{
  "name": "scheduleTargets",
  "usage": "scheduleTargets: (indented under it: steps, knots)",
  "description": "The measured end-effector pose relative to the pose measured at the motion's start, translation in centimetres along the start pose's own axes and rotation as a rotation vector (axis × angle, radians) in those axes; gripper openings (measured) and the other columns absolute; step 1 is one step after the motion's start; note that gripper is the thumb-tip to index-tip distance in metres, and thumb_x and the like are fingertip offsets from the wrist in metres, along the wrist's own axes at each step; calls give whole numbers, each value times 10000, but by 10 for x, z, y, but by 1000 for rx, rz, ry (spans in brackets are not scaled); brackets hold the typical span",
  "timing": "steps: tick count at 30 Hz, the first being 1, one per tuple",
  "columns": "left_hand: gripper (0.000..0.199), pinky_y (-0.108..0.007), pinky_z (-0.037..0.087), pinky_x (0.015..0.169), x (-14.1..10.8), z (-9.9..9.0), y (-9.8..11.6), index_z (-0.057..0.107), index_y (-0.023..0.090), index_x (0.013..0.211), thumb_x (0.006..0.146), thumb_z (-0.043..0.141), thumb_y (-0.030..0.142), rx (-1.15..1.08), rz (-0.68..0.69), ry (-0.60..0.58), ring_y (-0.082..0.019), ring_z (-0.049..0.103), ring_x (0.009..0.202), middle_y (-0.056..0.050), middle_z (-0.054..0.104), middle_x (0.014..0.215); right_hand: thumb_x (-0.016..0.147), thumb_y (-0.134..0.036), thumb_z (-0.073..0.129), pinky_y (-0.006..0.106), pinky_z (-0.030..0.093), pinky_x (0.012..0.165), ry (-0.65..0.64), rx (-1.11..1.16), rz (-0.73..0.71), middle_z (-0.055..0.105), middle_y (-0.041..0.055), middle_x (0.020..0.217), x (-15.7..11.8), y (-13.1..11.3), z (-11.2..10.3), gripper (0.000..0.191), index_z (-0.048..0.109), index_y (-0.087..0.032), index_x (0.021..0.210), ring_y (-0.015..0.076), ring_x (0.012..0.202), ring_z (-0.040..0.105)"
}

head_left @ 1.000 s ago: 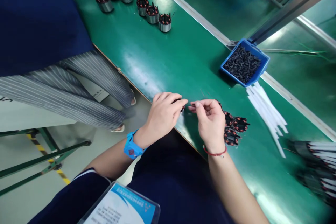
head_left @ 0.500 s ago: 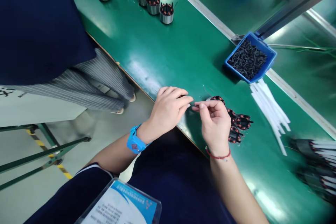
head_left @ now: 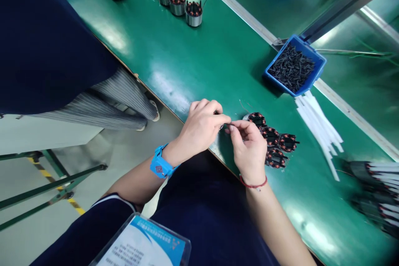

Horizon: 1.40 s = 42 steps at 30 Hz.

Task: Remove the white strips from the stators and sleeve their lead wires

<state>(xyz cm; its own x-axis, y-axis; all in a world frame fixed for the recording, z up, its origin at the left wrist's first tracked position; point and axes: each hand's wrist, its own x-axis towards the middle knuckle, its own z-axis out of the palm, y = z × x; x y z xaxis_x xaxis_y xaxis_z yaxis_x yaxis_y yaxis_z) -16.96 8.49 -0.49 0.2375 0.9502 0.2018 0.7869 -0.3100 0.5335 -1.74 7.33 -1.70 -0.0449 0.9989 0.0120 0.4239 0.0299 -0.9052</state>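
Observation:
My left hand (head_left: 202, 126), with a blue band at its wrist, is curled over a mostly hidden part; a bit of dark and metal shows under its fingers. My right hand (head_left: 248, 145) is pinched, its fingertips touching the left fingertips. What the right fingers hold is too small to make out. Just beyond and right of my right hand, several wound motor cores with copper coils (head_left: 270, 136) stand close together on the green table (head_left: 215, 58).
A blue bin (head_left: 319, 66) of short black tubes stands at the back right, with long white tubes (head_left: 319, 122) beside it. More cores (head_left: 194, 14) stand at the far left. Cores with white tubes (head_left: 361, 172) lie at right. A person in striped trousers (head_left: 124, 95) stands at left.
My right hand has moved slightly left, closer against my left fingers. The left fingers are more bent. The person at left has shifted a little.

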Motion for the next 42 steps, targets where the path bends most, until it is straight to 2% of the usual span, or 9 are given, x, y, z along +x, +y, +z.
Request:
scheduleTargets:
  steps: [6,13,16,21,24,28,31,35,42]
  knots:
    - [271,-373,320,785,0,1,0,704,271,897,876,484,116,-7,-15,-5,-201,479,917,-24,588,957,866,-268,547,325,525,712,32,-47,-26,672,24,831,-1,-1,0,100,602,-218,932,171,745,650]
    - [234,-369,338,767,-4,5,1,671,234,969,908,452,179,11,-14,4,-216,475,913,-41,589,958,869,-221,489,341,456,744,206,-403,-265,621,49,790,5,1,17,113,576,-224,796,193,778,580]
    - [294,-373,366,813,-12,3,1,562,198,1178,902,463,204,-11,-41,-11,-232,482,975,-69,577,1078,862,-259,517,320,470,706,167,-218,-96,610,34,809,9,0,18,88,593,-216,874,169,745,568]
    - [661,-411,350,929,-27,-2,-1,312,129,1378,845,572,423,-1,-99,21,-283,442,1146,-145,484,1299,862,-379,543,206,396,441,-80,386,315,590,-2,784,9,-3,5,268,639,-213,1049,80,539,474]
    - [735,-423,369,883,-30,0,-3,337,112,1361,791,630,472,58,-109,-46,-309,462,1103,-152,504,1281,846,-391,582,185,372,428,-93,539,379,569,-14,714,10,-2,3,237,684,-194,930,59,508,443]
    - [520,-415,393,835,-30,8,-8,453,132,1258,818,621,354,64,-105,-86,-293,504,1012,-121,587,1138,787,-309,673,210,435,517,-138,607,382,561,-32,645,11,0,7,141,666,-184,852,73,534,502]
    - [474,-406,412,849,-31,9,-11,479,135,1210,814,634,344,-72,-61,-89,-268,522,985,-107,603,1094,793,-269,662,254,470,582,-58,426,220,586,-24,674,8,2,10,82,646,-190,810,102,585,541]
    - [458,-375,425,900,-37,0,-11,479,145,1187,800,661,309,-297,-24,-82,-232,523,998,-91,598,1105,814,-183,632,322,487,705,71,1,-244,620,11,771,-1,-2,6,35,653,-209,804,155,744,575]
    - [457,-302,446,876,-39,-31,-3,516,179,1163,759,692,301,-526,-75,-227,-187,557,989,-40,595,1066,799,-30,604,328,502,666,44,-163,-618,660,25,866,-15,-10,-13,402,649,-294,1098,161,749,607]
